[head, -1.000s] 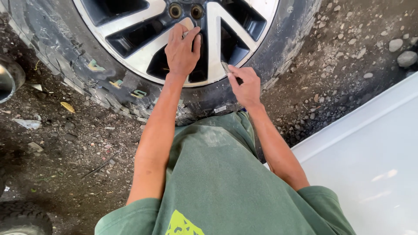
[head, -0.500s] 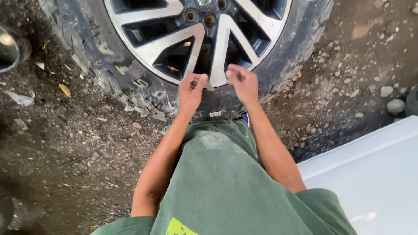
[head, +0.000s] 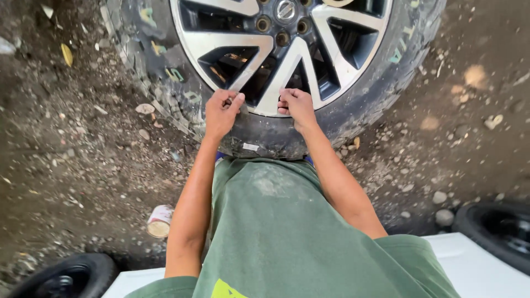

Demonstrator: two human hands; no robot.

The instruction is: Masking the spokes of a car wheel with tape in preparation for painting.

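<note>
A car wheel with a silver alloy rim (head: 287, 55) and a dirty black tyre (head: 265, 138) lies flat on the gravel in front of me. My left hand (head: 222, 112) rests at the rim's near edge with fingers curled, pinching something small that I cannot make out. My right hand (head: 295, 105) is closed in a fist against the rim edge close beside it. Both forearms reach out over my green shirt. The hub shows several empty bolt holes.
Loose stones and litter cover the dirt ground. A small cylindrical can (head: 160, 221) lies by my left elbow. Black tyres sit at the bottom left (head: 66, 278) and right edge (head: 497, 226). A white surface (head: 486, 270) spans the bottom.
Both hands have drawn back from the spokes to the rim's near edge and come closer together. The view has shifted so the wheel hub now shows.
</note>
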